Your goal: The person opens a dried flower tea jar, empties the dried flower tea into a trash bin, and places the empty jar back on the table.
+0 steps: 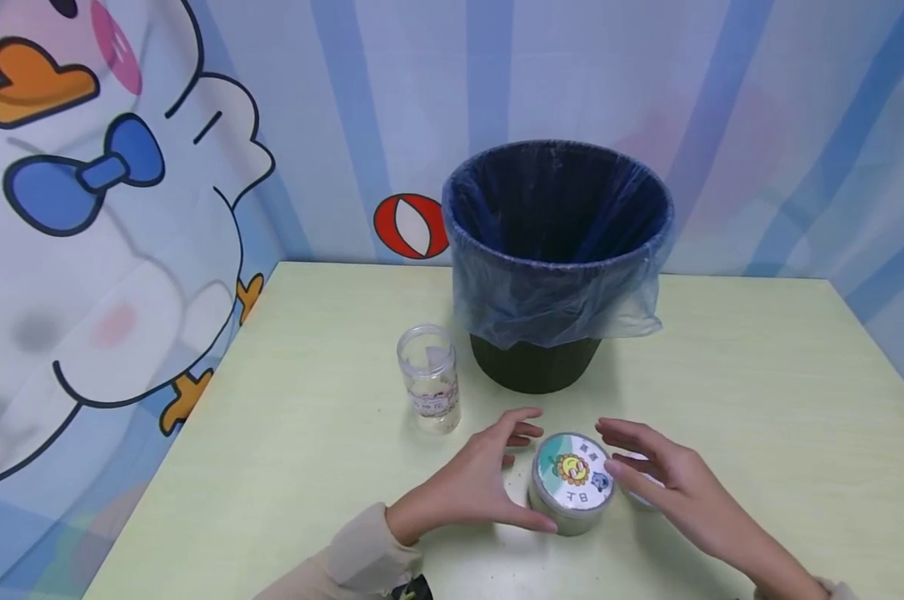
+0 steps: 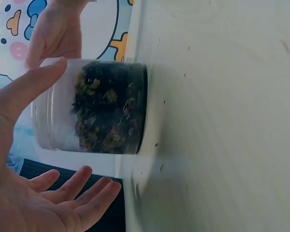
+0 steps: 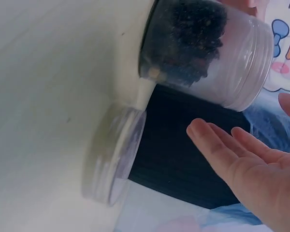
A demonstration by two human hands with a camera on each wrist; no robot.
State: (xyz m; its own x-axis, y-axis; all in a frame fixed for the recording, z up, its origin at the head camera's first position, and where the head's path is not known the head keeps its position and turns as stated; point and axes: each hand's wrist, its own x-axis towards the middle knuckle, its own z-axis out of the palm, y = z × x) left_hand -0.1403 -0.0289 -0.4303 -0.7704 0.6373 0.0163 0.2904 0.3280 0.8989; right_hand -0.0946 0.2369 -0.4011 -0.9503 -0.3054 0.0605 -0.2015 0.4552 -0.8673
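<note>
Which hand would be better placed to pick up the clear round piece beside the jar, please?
Probably the right hand: the clear round piece lies close to it, while the jar stands between that piece and the left hand.

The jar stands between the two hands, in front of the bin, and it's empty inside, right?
Not quite: the jar isn't empty. The left wrist view shows dark, dried-looking bits inside. It does stand between the left hand and right hand, in front of the bin.
</note>
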